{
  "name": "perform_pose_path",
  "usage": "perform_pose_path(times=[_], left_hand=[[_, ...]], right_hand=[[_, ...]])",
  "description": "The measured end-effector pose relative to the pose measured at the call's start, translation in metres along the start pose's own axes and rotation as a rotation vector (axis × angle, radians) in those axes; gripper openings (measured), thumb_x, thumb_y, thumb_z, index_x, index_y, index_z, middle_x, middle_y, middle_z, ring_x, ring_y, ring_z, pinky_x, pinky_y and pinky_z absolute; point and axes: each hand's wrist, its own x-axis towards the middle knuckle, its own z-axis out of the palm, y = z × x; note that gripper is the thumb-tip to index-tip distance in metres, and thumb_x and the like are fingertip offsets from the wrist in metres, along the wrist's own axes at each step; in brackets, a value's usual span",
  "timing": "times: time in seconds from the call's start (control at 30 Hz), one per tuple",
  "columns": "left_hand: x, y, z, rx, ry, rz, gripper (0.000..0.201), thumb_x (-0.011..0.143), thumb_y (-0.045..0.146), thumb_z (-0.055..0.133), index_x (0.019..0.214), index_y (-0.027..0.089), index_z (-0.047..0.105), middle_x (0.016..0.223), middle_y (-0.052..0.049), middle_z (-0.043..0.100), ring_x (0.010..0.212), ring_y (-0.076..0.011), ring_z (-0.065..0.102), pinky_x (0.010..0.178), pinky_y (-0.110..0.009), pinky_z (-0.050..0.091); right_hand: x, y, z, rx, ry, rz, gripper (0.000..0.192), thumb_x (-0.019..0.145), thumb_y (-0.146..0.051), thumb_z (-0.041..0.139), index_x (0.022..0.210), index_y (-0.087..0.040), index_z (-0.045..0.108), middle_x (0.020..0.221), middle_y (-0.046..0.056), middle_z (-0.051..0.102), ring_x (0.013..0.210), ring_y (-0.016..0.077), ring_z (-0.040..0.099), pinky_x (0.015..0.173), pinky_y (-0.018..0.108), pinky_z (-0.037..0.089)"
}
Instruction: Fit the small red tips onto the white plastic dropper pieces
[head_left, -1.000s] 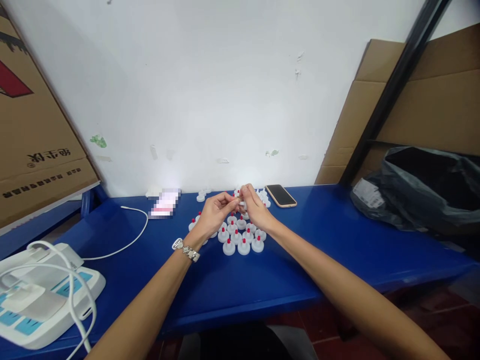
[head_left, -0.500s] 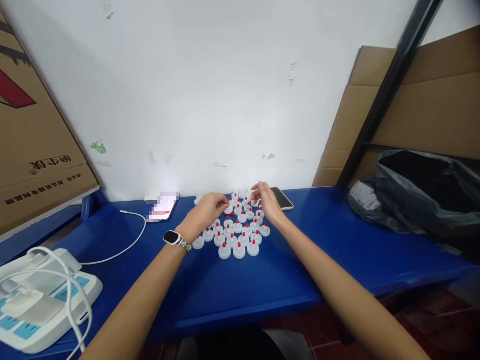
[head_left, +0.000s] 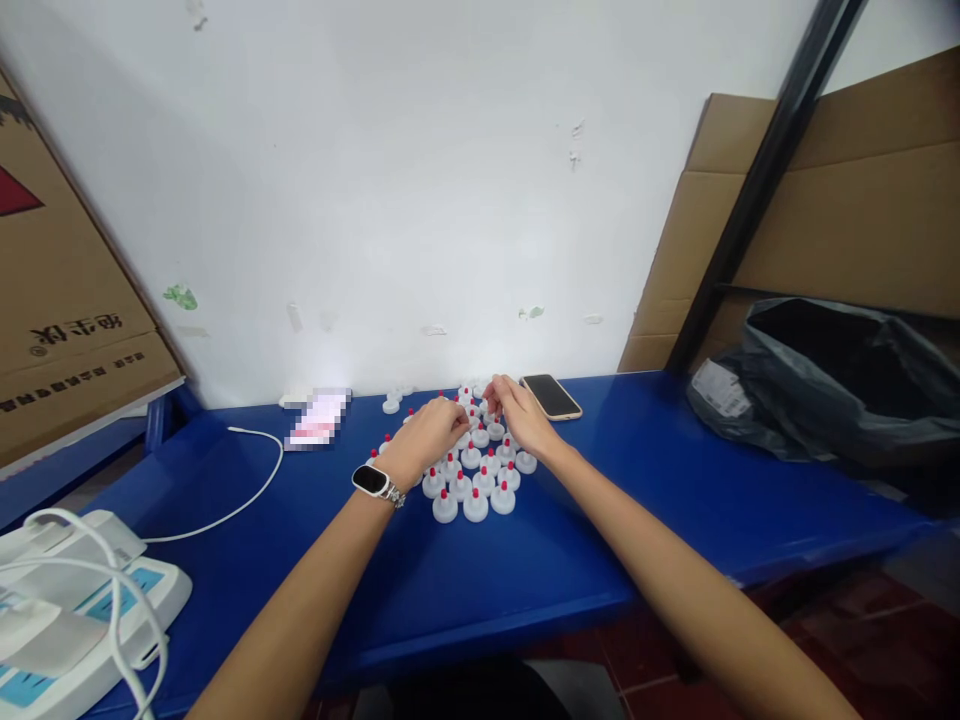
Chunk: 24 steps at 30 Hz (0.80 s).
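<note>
Single head view, looking forward-down over blue table toward white wall.

A tan phone lies on the blue table. Right of the phone sits a black plastic bag; far left, a white cable and a white device.

Mirrored Chinese characters on cardboard box, far left; not legible. White label on black bag, right: print too small.
</note>
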Motion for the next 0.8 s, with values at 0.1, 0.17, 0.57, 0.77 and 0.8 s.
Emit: perform_pose_path(times=[0.1,0.17,0.57,0.77,0.8], left_hand=[[-0.002,0.0,0.003,-0.005,0.028,0.037,0.022,0.094,0.027,0.052,0.082,0.017,0.068,0.085,-0.008,0.068,0.079,-0.0212,0.061,0.069,-0.031,0.042],[-0.003,0.0,0.004,-0.004,0.052,0.048,0.022,0.094,0.026,0.051,0.083,0.017,0.067,0.086,-0.008,0.067,0.081,-0.0219,0.061,0.07,-0.032,0.042],[-0.004,-0.005,0.01,-0.223,-0.027,0.035,0.028,0.094,0.036,0.051,0.088,0.018,0.071,0.067,-0.003,0.066,0.058,-0.0161,0.057,0.057,-0.028,0.036],[-0.007,-0.015,-0.003,-0.17,0.095,0.008,0.037,0.099,0.04,0.039,0.088,0.019,0.068,0.061,-0.001,0.06,0.054,-0.0158,0.051,0.056,-0.029,0.032],[-0.008,-0.016,-0.005,-0.165,0.12,0.001,0.037,0.099,0.04,0.039,0.086,0.019,0.067,0.062,-0.001,0.06,0.055,-0.016,0.051,0.056,-0.029,0.032]], right_hand=[[0.001,0.001,-0.002,0.0,0.004,0.01,0.056,0.098,-0.063,0.025,0.086,-0.021,0.06,0.073,0.001,0.061,0.07,0.0154,0.057,0.071,0.029,0.043],[0.003,0.002,-0.003,0.008,0.012,0.01,0.058,0.097,-0.064,0.025,0.086,-0.02,0.062,0.072,0.001,0.061,0.069,0.0155,0.057,0.071,0.029,0.043],[0.006,0.011,0.004,-0.011,0.013,0.045,0.059,0.097,-0.061,0.027,0.079,-0.019,0.064,0.068,0.001,0.061,0.066,0.0147,0.056,0.065,0.026,0.042],[0.043,0.01,0.006,-0.329,0.03,0.088,0.029,0.089,-0.039,0.049,0.081,-0.017,0.067,0.069,0.002,0.065,0.065,0.0146,0.058,0.063,0.025,0.041],[0.054,0.011,0.009,-0.399,-0.007,0.11,0.024,0.087,-0.035,0.051,0.084,-0.018,0.068,0.074,0.003,0.068,0.069,0.0153,0.061,0.065,0.025,0.042]])
